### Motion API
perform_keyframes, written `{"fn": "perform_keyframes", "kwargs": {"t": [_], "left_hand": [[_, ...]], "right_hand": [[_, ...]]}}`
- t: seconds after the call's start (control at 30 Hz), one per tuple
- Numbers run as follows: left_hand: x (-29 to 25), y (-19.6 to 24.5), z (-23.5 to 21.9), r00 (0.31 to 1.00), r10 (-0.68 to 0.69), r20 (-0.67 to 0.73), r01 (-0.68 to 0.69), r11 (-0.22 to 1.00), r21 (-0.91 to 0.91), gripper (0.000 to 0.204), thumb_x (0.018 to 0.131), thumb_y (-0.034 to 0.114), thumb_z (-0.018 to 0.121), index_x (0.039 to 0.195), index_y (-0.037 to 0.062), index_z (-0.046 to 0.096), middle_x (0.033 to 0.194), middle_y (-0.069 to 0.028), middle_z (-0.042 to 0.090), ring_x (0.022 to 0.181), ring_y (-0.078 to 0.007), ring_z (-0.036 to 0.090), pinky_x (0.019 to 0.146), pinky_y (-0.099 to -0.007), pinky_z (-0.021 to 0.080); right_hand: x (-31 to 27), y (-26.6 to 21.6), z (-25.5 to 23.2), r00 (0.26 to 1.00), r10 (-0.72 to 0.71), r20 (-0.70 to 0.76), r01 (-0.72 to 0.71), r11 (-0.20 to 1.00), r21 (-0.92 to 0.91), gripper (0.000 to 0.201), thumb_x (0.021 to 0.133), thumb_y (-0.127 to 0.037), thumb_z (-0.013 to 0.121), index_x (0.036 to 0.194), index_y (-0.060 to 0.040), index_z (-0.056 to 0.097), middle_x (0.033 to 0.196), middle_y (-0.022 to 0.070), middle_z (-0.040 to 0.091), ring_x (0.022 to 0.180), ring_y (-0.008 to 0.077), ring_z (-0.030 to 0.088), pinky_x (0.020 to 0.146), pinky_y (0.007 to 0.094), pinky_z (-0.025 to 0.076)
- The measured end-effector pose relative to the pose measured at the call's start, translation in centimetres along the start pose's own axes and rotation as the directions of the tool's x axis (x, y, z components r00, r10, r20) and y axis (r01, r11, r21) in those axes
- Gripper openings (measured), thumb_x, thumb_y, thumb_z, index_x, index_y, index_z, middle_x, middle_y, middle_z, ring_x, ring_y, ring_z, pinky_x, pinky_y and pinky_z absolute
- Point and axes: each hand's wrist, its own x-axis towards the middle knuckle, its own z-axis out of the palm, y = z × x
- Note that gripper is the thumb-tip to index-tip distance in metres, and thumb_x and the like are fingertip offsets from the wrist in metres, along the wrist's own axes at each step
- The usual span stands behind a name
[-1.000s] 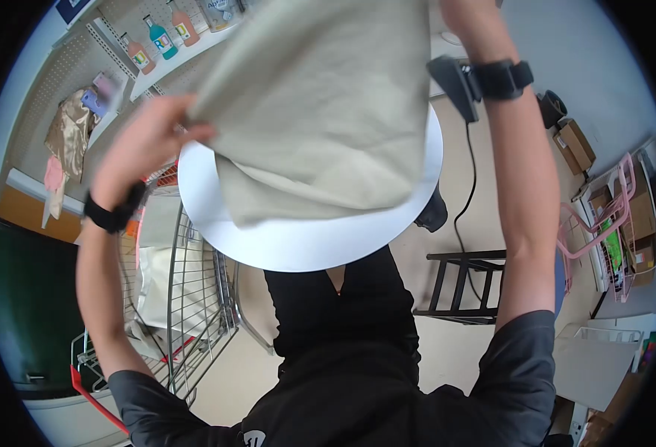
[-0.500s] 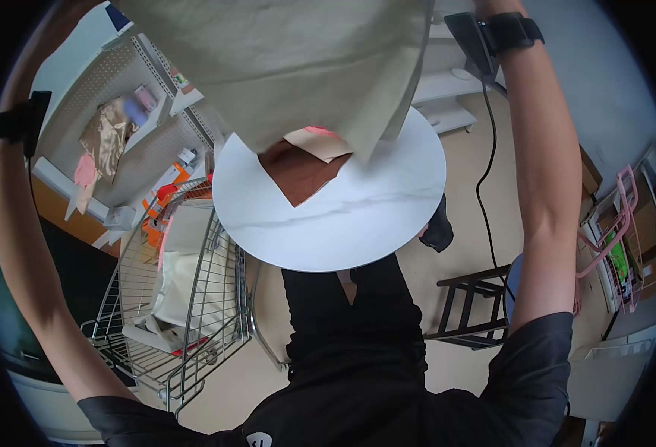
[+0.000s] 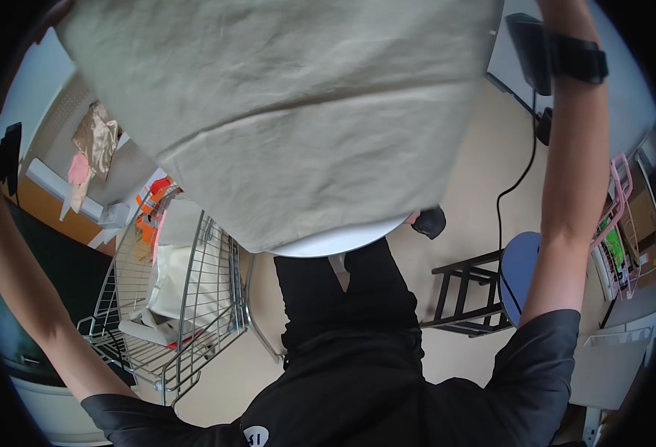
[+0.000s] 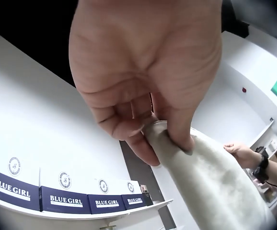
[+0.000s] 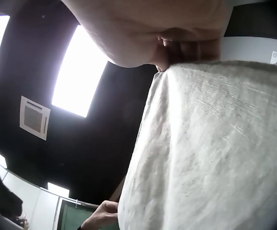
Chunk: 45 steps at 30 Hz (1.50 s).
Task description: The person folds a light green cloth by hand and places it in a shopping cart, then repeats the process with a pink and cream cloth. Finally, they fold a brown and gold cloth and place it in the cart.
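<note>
While both arms are raised, the beige cloth [image 3: 283,119] hangs spread wide above the round white desk [image 3: 343,240], hiding all of it but a sliver of rim at the cloth's lower edge. Left hand [image 4: 143,91]: fingers [image 4: 133,139] and thumb curled, pinching one upper corner. Right hand [image 5: 177,33]: fingers bunched on the opposite corner. Long axis of the cloth runs side to side, from hand to hand; the top edge is held level and taut, the free lower edge drops toward the desk and the person's legs.

Likely faults, as judged from this pose: each grip takes only a small pinch of corner, so a slip at either hand would let that side fall and crease the sheet; uneven hand heights would skew it over the desk; a drift left of the desk could snag the free edge on the wire cart [image 3: 186,298].
</note>
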Motion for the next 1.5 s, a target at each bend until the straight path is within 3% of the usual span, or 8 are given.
{"fn": "perform_keyframes", "kwargs": {"t": [0.13,0.33,0.4,0.73,0.9,1.1,1.23,1.5], "left_hand": [[0.2,-0.2,1.2,0.991,-0.01,0.131,0.02,0.997,-0.071,0.028,0.093,0.023,0.087,0.079,0.0007,0.076,0.067,0.0017,0.06,0.063,-0.0076,0.048,0.061,-0.0274,0.03],[3.2,-9.6,12.3,0.963,-0.111,0.247,0.175,0.952,-0.253,0.032,0.091,0.031,0.089,0.096,-0.0009,0.084,0.074,-0.0026,0.072,0.067,-0.0077,0.056,0.061,-0.0288,0.042],[3.0,-7.8,17.2,0.915,-0.294,0.275,0.305,0.952,0.0,0.028,0.094,0.027,0.085,0.088,0.0,0.082,0.066,0.0019,0.064,0.067,-0.0083,0.057,0.06,-0.029,0.042],[3.6,-17.6,34.8,0.911,-0.168,0.377,0.187,0.982,-0.014,0.032,0.097,0.029,0.081,0.095,-0.0026,0.08,0.078,-0.0172,0.075,0.073,-0.0181,0.069,0.07,-0.0378,0.054],[1.3,-19.5,37.9,0.86,-0.244,0.448,0.211,0.97,0.123,0.034,0.104,0.027,0.074,0.126,0.0009,0.078,0.113,-0.0124,0.08,0.11,-0.025,0.074,0.098,-0.0362,0.053],[-5.9,-15.3,38.1,0.969,0.035,0.245,-0.06,0.994,0.095,0.022,0.097,0.017,0.076,0.112,0.0015,0.081,0.108,-0.0113,0.079,0.101,-0.0312,0.071,0.091,-0.0422,0.054],[-13.4,-8.8,37.2,0.982,0.01,0.188,-0.033,0.992,0.119,0.017,0.091,0.014,0.078,0.104,0.0034,0.081,0.102,-0.0079,0.077,0.11,-0.0312,0.067,0.089,-0.0435,0.053],[-27.2,-1.0,39.2,0.896,-0.036,0.443,-0.015,0.994,0.11,0.026,0.082,0.004,0.074,0.107,0.0035,0.08,0.113,-0.004,0.076,0.116,-0.0231,0.066,0.089,-0.0373,0.051]], "right_hand": [[-1.5,0.0,-1.7,0.965,0.073,0.252,-0.088,0.995,0.049,0.032,0.115,-0.025,0.057,0.114,0.0019,0.075,0.092,0.0013,0.072,0.075,0.0091,0.061,0.074,0.0277,0.051],[-1.9,11.8,0.8,0.839,0.544,0.026,-0.533,0.83,-0.168,0.028,0.111,-0.025,0.06,0.109,-0.0027,0.077,0.091,0.0029,0.072,0.082,0.0143,0.066,0.076,0.0343,0.054],[-3.9,15.6,1.6,0.78,0.624,0.036,-0.604,0.767,-0.215,0.026,0.108,-0.025,0.062,0.107,-0.0059,0.079,0.092,0.0029,0.073,0.084,0.0153,0.067,0.078,0.0367,0.055],[-10.5,36.3,3.6,0.612,0.786,0.082,-0.771,0.617,-0.157,0.018,0.107,-0.021,0.062,0.103,-0.0081,0.073,0.099,0.005,0.074,0.096,0.0189,0.07,0.085,0.0406,0.058],[-12.9,36.5,3.2,0.605,0.795,0.048,-0.735,0.58,-0.351,0.022,0.107,-0.026,0.067,0.11,-0.0082,0.079,0.105,0.0042,0.075,0.098,0.014,0.066,0.087,0.0322,0.055],[-19.1,33.4,1.5,0.609,0.79,0.072,-0.74,0.599,-0.307,0.022,0.107,-0.022,0.07,0.12,-0.0056,0.078,0.09,-0.0056,0.06,0.076,0.0073,0.047,0.069,0.024,0.04],[-25.6,28.1,-1.5,0.73,0.579,0.362,-0.398,0.791,-0.464,0.014,0.105,-0.009,0.065,0.106,-0.0003,0.076,0.09,0.0085,0.068,0.078,0.0152,0.063,0.071,0.0303,0.05],[-35.3,21.7,-3.0,0.598,0.408,0.69,-0.109,0.894,-0.435,0.028,0.083,0.008,0.07,0.104,-0.0077,0.079,0.091,0.0056,0.068,0.079,0.0259,0.069,0.068,0.0364,0.055]]}}
